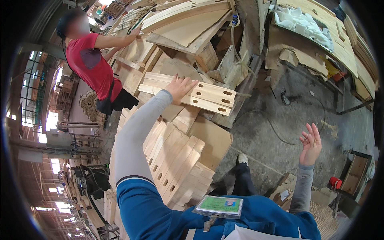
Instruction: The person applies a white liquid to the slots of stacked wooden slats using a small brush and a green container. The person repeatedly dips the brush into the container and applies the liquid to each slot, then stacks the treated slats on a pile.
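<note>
My left hand (pixel 181 89) lies across a few pale wooden slats (pixel 210 95) with oval slots cut near their right ends. Its fingers are stretched out over the top of the wood and are not wrapped round it. The slats lie side by side on a wooden work surface. My right hand (pixel 311 146) is raised over the floor on the right, open, palm bare and fingers a little curved, touching nothing. Below my left arm, a stack of similar slotted slats (pixel 170 158) stands close to my body.
A co-worker in a red shirt (pixel 90 60) reaches over wood at the far left. White pieces (pixel 302 26) lie on a table at the back right. An air hose (pixel 233 38) hangs by the work surface. A red container (pixel 335 183) stands at the lower right.
</note>
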`<state>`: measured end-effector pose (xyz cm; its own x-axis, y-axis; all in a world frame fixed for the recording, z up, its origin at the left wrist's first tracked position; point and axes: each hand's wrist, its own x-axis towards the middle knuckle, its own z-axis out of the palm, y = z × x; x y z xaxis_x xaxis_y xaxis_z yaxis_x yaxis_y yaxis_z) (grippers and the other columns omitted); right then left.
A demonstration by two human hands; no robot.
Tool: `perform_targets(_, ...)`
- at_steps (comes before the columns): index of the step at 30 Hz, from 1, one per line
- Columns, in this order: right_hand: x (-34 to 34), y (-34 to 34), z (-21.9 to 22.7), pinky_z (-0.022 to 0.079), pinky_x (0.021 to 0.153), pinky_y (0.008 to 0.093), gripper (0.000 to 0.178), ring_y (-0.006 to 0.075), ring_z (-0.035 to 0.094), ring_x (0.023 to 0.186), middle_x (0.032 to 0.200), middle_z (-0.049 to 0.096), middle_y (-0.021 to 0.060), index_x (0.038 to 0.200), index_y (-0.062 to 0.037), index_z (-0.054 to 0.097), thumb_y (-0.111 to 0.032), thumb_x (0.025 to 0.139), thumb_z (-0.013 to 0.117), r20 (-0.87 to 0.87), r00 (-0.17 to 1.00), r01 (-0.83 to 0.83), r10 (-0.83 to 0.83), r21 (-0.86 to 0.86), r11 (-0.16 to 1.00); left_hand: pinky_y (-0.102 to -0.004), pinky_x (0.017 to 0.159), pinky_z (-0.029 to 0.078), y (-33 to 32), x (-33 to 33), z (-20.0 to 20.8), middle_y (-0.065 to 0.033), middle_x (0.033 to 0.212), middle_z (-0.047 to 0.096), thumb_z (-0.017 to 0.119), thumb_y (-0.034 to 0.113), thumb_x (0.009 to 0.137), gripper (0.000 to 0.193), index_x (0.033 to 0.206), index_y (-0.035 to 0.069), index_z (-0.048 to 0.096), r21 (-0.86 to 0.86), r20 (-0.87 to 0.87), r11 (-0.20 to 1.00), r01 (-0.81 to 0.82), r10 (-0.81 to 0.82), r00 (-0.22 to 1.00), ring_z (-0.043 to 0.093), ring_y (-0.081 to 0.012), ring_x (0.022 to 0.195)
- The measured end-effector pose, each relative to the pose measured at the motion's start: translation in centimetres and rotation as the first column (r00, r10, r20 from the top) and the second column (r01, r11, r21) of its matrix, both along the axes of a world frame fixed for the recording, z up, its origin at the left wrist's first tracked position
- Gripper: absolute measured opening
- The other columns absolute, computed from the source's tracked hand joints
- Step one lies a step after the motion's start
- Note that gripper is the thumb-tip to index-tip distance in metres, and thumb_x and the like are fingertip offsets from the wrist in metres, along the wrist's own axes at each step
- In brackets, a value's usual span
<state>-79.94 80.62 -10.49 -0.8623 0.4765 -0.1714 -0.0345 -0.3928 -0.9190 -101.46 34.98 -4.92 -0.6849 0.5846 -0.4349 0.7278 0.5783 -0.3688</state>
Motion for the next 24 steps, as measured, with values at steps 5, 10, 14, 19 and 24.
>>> perform_targets(5, -2.0, -1.7, -0.5, 0.048, 0.068, 0.0257, 0.042, 0.0144, 0.055, 0.083, 0.119, 0.048, 0.0181, 0.124, 0.0029, 0.039, -0.007, 0.085, 0.048, 0.043, 0.999, -0.031, 0.032, -0.025, 0.999, -0.0538, 0.100, 0.022, -2.0, -2.6, -2.0, -0.0164, 0.131, 0.032, 0.065, 0.010, 0.062, 0.093, 0.137, 0.014, 0.011, -0.042, -0.001, 0.999, -0.022, 0.022, 1.000, 0.031, -0.0301, 0.123)
perform_targets(10, -4.3, -5.5, 0.4, 0.048, 0.068, 0.0258, 0.040, 0.0145, 0.056, 0.083, 0.118, 0.049, 0.0178, 0.124, 0.0034, 0.040, -0.006, 0.085, 0.047, -0.008, 0.986, -0.167, 0.167, -0.059, 0.984, -0.0531, 0.101, 0.021, -3.9, -1.2, -3.5, -0.0143, 0.136, 0.028, 0.054, 0.002, 0.070, 0.081, 0.137, 0.015, 0.011, 0.090, -0.140, 0.992, -0.089, 0.101, 0.985, 0.028, -0.0268, 0.127)
perform_targets(14, -5.6, -8.9, 1.2, 0.048, 0.068, 0.0258, 0.039, 0.0145, 0.056, 0.082, 0.118, 0.049, 0.0175, 0.123, 0.0040, 0.039, -0.004, 0.086, 0.046, -0.055, 0.966, -0.256, 0.253, -0.061, 0.965, -0.0526, 0.102, 0.019, -5.7, 3.1, 0.7, -0.0130, 0.136, 0.029, 0.058, 0.012, 0.071, 0.078, 0.137, 0.014, 0.017, 0.236, -0.251, 0.961, -0.143, 0.202, 0.947, 0.028, -0.0266, 0.126)
perform_targets(19, -5.8, -13.7, 3.1, 0.048, 0.069, 0.0256, 0.038, 0.0141, 0.056, 0.084, 0.118, 0.049, 0.0173, 0.123, 0.0044, 0.040, -0.003, 0.086, 0.046, -0.122, 0.910, -0.405, 0.396, -0.056, 0.913, -0.0512, 0.102, 0.019, -12.2, 14.3, 11.5, -0.0089, 0.136, 0.029, 0.065, 0.015, 0.067, 0.080, 0.135, 0.017, 0.024, 0.320, -0.352, 0.933, -0.163, 0.277, 0.894, 0.030, -0.0247, 0.125)
perform_targets(24, -3.6, -21.1, 4.9, 0.048, 0.072, 0.0246, 0.038, 0.0134, 0.055, 0.087, 0.119, 0.048, 0.0171, 0.123, 0.0023, 0.041, -0.004, 0.086, 0.046, -0.148, 0.810, -0.571, 0.568, 0.029, 0.821, -0.0515, 0.102, 0.019, -22.2, 32.7, 21.5, -0.0075, 0.137, 0.027, 0.066, 0.017, 0.069, 0.073, 0.133, 0.019, 0.030, 0.232, -0.621, 0.864, -0.447, 0.485, 0.616, 0.029, -0.0244, 0.126)
